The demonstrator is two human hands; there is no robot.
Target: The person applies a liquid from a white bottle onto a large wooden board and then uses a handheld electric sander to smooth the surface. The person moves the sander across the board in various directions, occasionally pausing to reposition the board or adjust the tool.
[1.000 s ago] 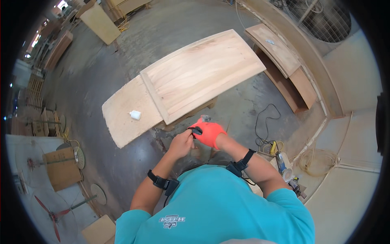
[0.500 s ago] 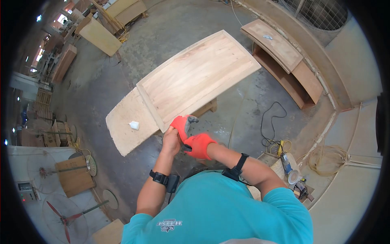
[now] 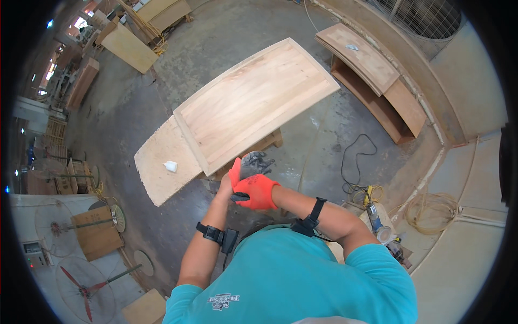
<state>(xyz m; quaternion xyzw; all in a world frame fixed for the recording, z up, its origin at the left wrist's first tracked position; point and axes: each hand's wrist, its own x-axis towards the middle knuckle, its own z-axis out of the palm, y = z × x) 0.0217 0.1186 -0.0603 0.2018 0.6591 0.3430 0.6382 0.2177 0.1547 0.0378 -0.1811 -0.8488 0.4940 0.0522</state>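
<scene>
- The left hand's [image 3: 252, 164] fingers stand open in a grey-palmed left glove [image 3: 235, 171].
- The right hand [image 3: 258, 192], gloved red, closes around that glove's cuff; its fingertips are partly hidden from me.
- Both gloves are before the chest, near the wooden panel [image 3: 259, 100].
- Left of it, a white bottle [image 3: 170, 166] sits on a board [image 3: 154, 156].

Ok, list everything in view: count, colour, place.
Framed panel: one, pale, centre
Rough board: one, beige, centre left
Bottle: one, white, on rough board
Open box: one, brown, upper right
Round grille: one, grey, top right
Power tool: one clear, blue, lower right
Hose coil: one, tan, right
Fans: two clear, nearest red, left
Distant boards: several, pale, upper left
Shirt: one, turquoise, bottom
Left hand: one, gloved red-grey, centre
Right hand: one, gloved red, centre
</scene>
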